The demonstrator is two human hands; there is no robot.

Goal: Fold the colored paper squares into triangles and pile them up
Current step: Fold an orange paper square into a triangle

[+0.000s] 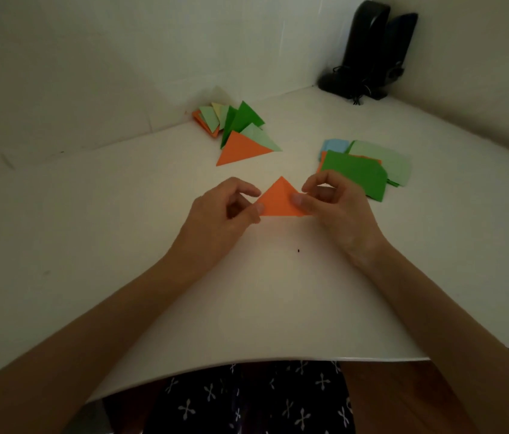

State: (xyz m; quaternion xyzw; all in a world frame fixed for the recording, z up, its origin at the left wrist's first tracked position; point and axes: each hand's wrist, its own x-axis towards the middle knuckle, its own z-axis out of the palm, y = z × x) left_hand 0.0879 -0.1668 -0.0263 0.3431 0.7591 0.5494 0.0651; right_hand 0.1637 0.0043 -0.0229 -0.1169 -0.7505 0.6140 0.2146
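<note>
An orange paper triangle (278, 200) lies on the white table (121, 214) between my hands, its tip pointing away from me. My left hand (225, 211) pinches its left corner with thumb and curled fingers. My right hand (331, 203) pinches its right corner the same way. A pile of folded triangles (240, 133) in green, pale green, yellow and orange sits at the back by the wall, an orange one at its front. A stack of unfolded squares (359, 173), dark green on top, lies just right of my right hand.
Two black speakers (369, 48) with tangled cables stand in the back right corner. White walls close the table at the back and right. The table's front edge (278, 361) runs above my lap. A small dark speck (299, 250) lies near the middle.
</note>
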